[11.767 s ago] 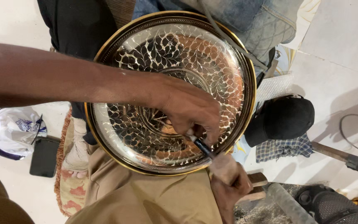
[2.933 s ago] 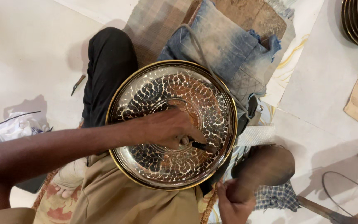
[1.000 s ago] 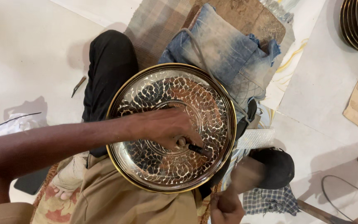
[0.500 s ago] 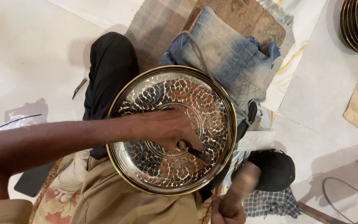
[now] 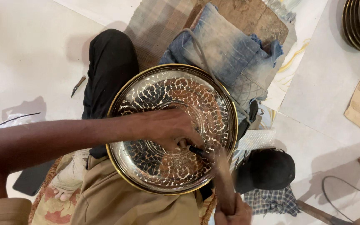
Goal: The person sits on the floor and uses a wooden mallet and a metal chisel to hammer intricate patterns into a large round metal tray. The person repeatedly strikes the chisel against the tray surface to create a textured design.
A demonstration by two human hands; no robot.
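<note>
1. My left hand [image 5: 169, 131] rests on the engraved metal tray [image 5: 163, 104], fingers pinched closed around a small dark chisel [image 5: 196, 150] near its centre.
2. My right hand [image 5: 232, 212] is wrapped tight around a wooden mallet [image 5: 223, 179], blurred, just beside the chisel.
3. The tray lies on my lap, with a black cap [image 5: 267, 168] close to its right.

Left hand [image 5: 169, 131] reaches forward, fingers pinched; right hand [image 5: 233, 213] seemingly fisted.
</note>
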